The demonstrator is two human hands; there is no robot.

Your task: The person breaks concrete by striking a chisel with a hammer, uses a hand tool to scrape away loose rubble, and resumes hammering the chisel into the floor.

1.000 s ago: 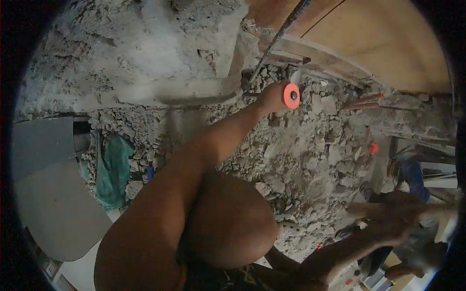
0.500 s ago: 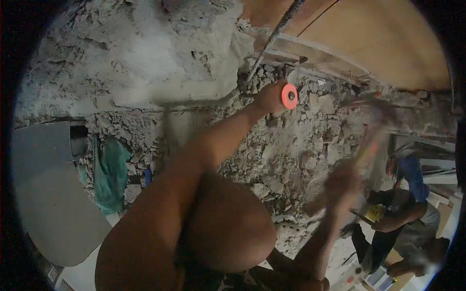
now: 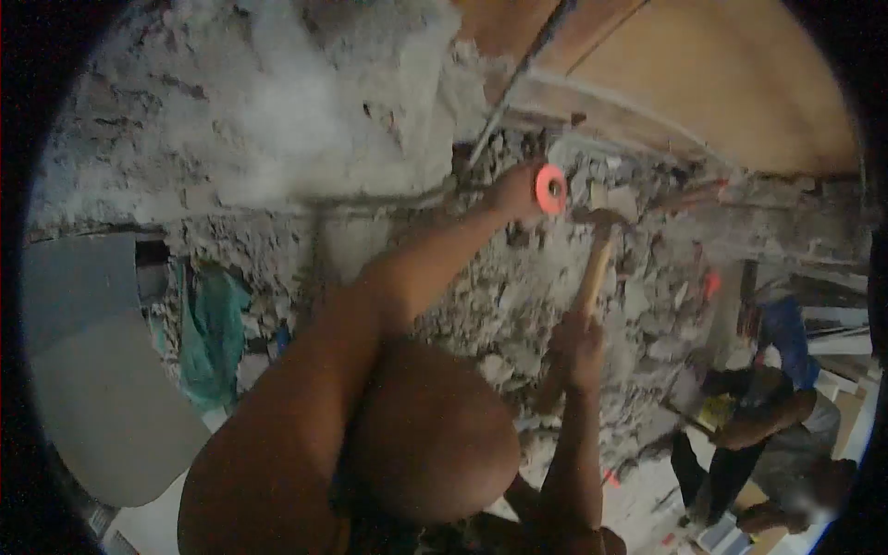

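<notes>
Upper centre of frame: left hand (image 3: 515, 190) closed just behind orange disc (image 3: 542, 191) | right of centre: right hand (image 3: 578, 347) wrapped round hammer (image 3: 594, 273) | change: hammer swung in, head now near disc, apparently within striking range, over rubble (image 3: 523, 301).

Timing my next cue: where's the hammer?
The hammer is right of centre in the head view, in the right hand, its head near the orange disc.

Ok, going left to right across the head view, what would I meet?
Grey panel, green cloth, left hand, orange-red disc, hammer head, co-worker at the lower right.
</notes>
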